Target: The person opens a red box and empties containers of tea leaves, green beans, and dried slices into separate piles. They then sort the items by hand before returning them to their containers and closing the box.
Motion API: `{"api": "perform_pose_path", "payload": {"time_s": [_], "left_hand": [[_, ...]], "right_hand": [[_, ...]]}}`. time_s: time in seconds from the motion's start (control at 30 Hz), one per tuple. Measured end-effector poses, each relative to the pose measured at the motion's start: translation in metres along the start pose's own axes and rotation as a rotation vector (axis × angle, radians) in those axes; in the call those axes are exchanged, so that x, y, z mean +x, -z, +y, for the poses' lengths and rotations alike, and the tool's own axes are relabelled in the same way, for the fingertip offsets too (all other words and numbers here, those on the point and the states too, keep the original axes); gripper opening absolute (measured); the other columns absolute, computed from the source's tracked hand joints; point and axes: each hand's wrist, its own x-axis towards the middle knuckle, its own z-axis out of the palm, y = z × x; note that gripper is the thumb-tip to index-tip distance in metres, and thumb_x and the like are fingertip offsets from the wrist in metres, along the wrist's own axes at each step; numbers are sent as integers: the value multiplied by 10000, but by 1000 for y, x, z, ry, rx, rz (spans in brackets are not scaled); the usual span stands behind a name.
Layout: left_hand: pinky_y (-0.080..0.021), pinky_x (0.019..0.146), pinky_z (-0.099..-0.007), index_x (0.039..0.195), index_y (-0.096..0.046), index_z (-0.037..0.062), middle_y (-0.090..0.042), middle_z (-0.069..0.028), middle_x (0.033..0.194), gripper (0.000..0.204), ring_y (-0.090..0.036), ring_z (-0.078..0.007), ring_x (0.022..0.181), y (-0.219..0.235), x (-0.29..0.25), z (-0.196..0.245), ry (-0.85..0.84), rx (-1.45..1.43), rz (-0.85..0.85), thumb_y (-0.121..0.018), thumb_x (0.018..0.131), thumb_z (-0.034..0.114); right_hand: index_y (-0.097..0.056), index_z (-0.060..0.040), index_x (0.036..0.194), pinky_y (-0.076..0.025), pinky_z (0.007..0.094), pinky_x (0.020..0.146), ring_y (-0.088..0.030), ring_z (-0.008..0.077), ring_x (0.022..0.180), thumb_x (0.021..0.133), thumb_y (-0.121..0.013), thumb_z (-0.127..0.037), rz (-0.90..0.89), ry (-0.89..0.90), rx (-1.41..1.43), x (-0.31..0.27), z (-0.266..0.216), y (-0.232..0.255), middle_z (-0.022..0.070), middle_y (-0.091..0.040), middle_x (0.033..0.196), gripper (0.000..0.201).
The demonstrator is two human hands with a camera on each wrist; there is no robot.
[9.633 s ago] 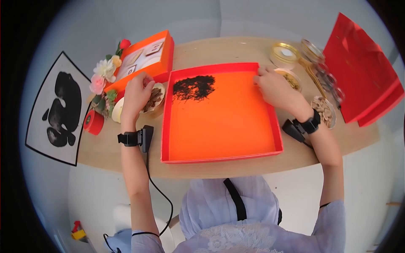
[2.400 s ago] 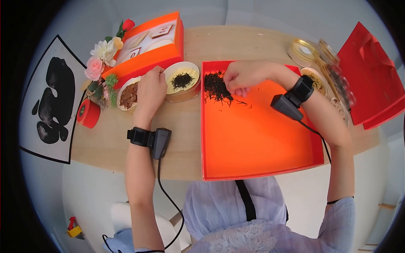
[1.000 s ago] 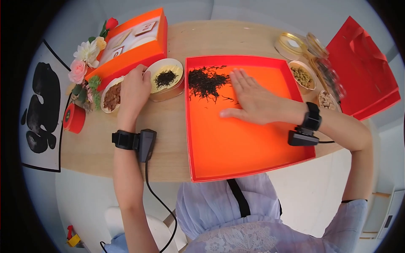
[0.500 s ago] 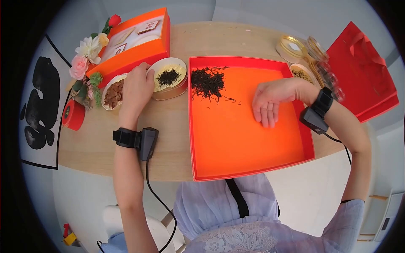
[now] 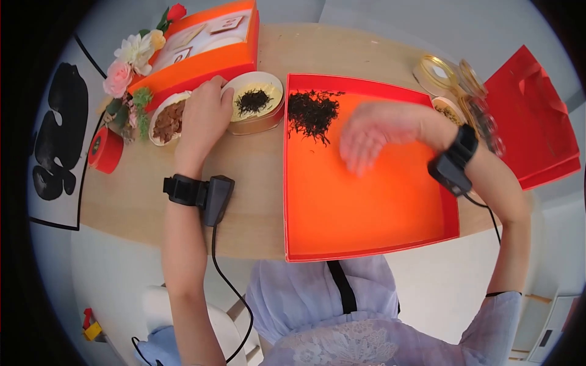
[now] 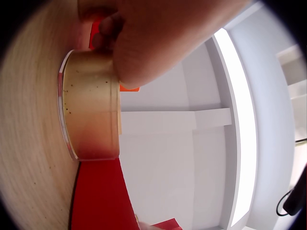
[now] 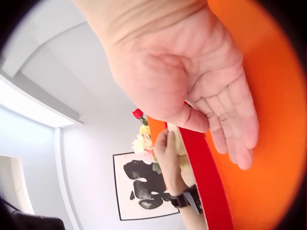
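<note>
In the head view, my left hand [image 5: 207, 113] rests between a cream-lined gold tin [image 5: 256, 125] and a bowl of brown chips [image 5: 168, 122], thumb right at the tin's rim. A small heap of dark, wiry strands like loose tea leaves [image 5: 251, 101] lies in that tin. The left wrist view shows loosely curled fingers by the tin's side. Over the orange floor of a shallow red tray [image 5: 366, 238] hovers my right hand [image 5: 378, 134], blurred, holding nothing; its palm and extended fingers fill the right wrist view. Left of its fingertips is a larger pile of the same leaves [image 5: 312, 113].
An orange box [image 5: 201, 76] and artificial flowers [image 5: 131, 52] stand at back left, by a red canister [image 5: 107, 149]. At right are a bowl of greenish-yellow bits [image 5: 448, 110], a gold-rimmed jar [image 5: 436, 70] and a red paper bag [image 5: 534, 122].
My right hand has gone from lying flat beside the pile to hovering, and shifts toward the leaves. Over several seconds, the bowl of chips went left and the tin took its place by the tray.
</note>
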Motion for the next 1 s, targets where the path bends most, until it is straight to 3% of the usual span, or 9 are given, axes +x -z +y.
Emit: {"api": "perform_pose_path", "payload": {"time_s": [0.03,0.17,0.33,0.43,0.63,0.77,0.87,0.97,1.0], "left_hand": [[-503,848,-534,1011,-643,-47,-684,-272,952,258,-652,-451,956,-1,1,-1,-11,16,7,-597,968,203],[-504,851,-533,1015,-644,-48,-688,-267,964,264,-654,-446,954,1,1,1,-3,19,-1,-594,973,208],[-511,811,-475,1026,-668,-57,-701,-258,931,275,-675,-429,924,0,1,0,5,-18,22,-609,967,205],[-514,817,-470,1033,-669,-60,-704,-260,939,283,-677,-428,931,-1,1,-2,-8,-30,45,-610,966,209],[-516,833,-471,1070,-675,-55,-708,-263,966,298,-676,-426,959,0,1,1,4,17,5,-611,968,217],[-516,844,-472,1076,-679,-48,-713,-258,979,300,-678,-423,973,1,2,0,19,-12,-2,-613,969,224],[-516,853,-472,1081,-680,-44,-715,-255,992,302,-679,-420,983,-1,1,-2,22,-12,4,-612,971,229],[-515,858,-475,1088,-680,-42,-714,-256,1004,307,-677,-422,990,-2,1,-2,23,-7,4,-610,972,233],[-515,858,-475,1088,-680,-42,-714,-256,1004,307,-677,-422,990,-2,1,-1,24,-9,4,-610,972,233]], "right_hand": [[-682,79,1140,-607,356,854,-748,319,1021,1028,-430,-288,-131,-49,-36,-4,4,-8,265,-727,1129,459],[-654,104,1193,-603,360,881,-736,336,1059,1044,-411,-264,-131,-103,6,5,2,-30,270,-719,1154,465],[-598,135,1261,-597,364,913,-726,331,1085,1050,-379,-222,233,158,251,45,-8,-19,270,-706,1185,469],[-613,130,1254,-595,357,918,-731,326,1068,1041,-427,-219,331,184,310,41,-9,-13,271,-706,1176,449],[-652,134,1175,-606,351,892,-749,312,992,988,-543,-174,-57,93,168,21,-4,-54,279,-713,1132,376],[-645,149,1164,-609,351,889,-752,306,984,982,-534,-165,26,140,144,42,-16,-56,286,-714,1113,380],[-647,136,1183,-614,336,824,-757,284,895,975,-541,-177,182,199,48,44,-20,-53,250,-731,1074,391],[-651,101,1201,-586,372,796,-715,275,892,952,-578,-175,394,347,-318,32,-11,-55,193,-711,1016,379],[-654,81,1208,-560,394,788,-673,281,900,936,-594,-175,494,554,-797,32,-3,-56,175,-667,992,378]]}}
